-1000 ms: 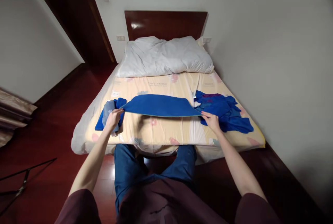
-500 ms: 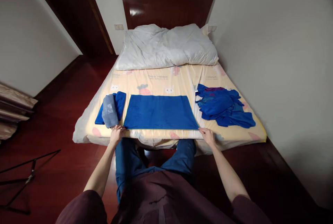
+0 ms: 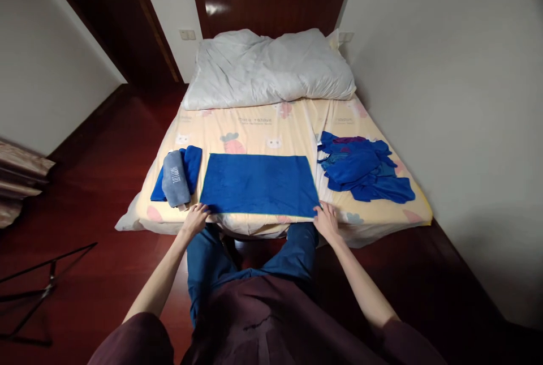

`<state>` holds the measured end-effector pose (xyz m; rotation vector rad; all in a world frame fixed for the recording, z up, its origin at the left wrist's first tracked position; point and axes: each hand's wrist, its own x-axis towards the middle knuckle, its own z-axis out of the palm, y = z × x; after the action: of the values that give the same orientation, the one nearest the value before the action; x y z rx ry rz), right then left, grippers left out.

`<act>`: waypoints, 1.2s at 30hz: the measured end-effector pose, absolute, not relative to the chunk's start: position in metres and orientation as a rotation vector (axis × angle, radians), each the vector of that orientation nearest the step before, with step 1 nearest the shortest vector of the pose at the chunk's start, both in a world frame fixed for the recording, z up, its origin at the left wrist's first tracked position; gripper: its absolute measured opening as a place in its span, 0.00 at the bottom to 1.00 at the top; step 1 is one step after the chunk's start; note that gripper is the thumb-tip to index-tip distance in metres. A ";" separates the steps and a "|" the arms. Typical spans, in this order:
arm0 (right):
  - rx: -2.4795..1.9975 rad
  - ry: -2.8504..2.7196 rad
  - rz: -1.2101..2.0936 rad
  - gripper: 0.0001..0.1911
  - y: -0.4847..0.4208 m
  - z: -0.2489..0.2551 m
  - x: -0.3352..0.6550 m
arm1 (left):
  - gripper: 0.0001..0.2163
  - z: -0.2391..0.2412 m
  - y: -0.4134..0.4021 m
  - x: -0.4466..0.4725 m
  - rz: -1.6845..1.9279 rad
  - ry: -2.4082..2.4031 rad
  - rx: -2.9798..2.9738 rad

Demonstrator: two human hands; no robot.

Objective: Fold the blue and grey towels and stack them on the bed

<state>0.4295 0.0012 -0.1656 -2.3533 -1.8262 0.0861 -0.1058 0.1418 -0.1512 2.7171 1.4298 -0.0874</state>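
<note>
A blue towel (image 3: 259,185) lies spread flat in a wide rectangle near the front edge of the bed. My left hand (image 3: 197,218) is at its near left corner, fingers closed on the edge. At the near right corner, my right hand (image 3: 326,219) pinches the cloth, with its fingertips bent over the edge. Just beyond my left hand rests a grey-blue rolled towel (image 3: 176,179) with white lettering, on top of a folded blue cloth (image 3: 193,168). To the right of the spread towel is a loose heap of blue cloths (image 3: 360,167) with a purple piece in it.
The bed (image 3: 254,127) has a pale yellow patterned sheet. A white quilt (image 3: 271,71) is bunched before the dark wooden headboard (image 3: 271,3). On the floor at left stand a black metal frame (image 3: 51,280) and a curtain (image 3: 21,178). A wall (image 3: 445,99) runs along the right.
Both hands have shifted slightly inward at the towel's near corners, and their fingers have come further over its edge. The view has tipped down a little.
</note>
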 end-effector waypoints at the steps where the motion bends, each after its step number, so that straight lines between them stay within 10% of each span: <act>1: -2.305 -1.845 0.079 0.22 0.014 -0.161 0.410 | 0.21 -0.145 0.146 -0.091 -0.048 1.387 2.754; 13: -1.831 -2.168 0.403 0.30 0.150 -0.205 0.207 | 0.27 -0.196 0.184 0.052 0.148 1.393 2.614; 36: -2.403 -1.641 0.018 0.36 0.085 -0.251 0.447 | 0.32 -0.227 0.199 -0.053 0.418 2.051 2.115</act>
<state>0.4474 0.0849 -0.2505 -2.4031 -1.6409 0.0178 -0.0535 0.1995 -0.2269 2.1154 2.0511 0.4184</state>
